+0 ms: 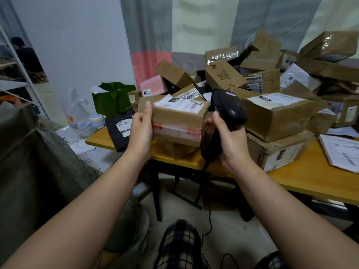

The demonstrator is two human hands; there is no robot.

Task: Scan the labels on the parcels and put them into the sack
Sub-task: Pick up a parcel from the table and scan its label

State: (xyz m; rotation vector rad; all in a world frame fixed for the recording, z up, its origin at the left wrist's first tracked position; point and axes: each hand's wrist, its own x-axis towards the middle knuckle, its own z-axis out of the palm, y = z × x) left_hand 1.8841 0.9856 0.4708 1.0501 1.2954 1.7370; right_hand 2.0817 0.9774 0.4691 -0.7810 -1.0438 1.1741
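The parcel (178, 118) is matt brown cardboard, creased at its edges, and the tape (174, 131) banding it is glossy plastic that catches the light. Its label (177, 103) is white paper, slightly wrinkled. The scanner (231, 107) is smooth black plastic with a soft sheen on its head. The desk (310, 177) has a smooth, wood-look top with a low shine. The sack (38, 152) is coarse woven cloth, rough and frayed along its rim. The black pouch (117, 134) looks matt, and the curtain (194, 26) is soft cloth.
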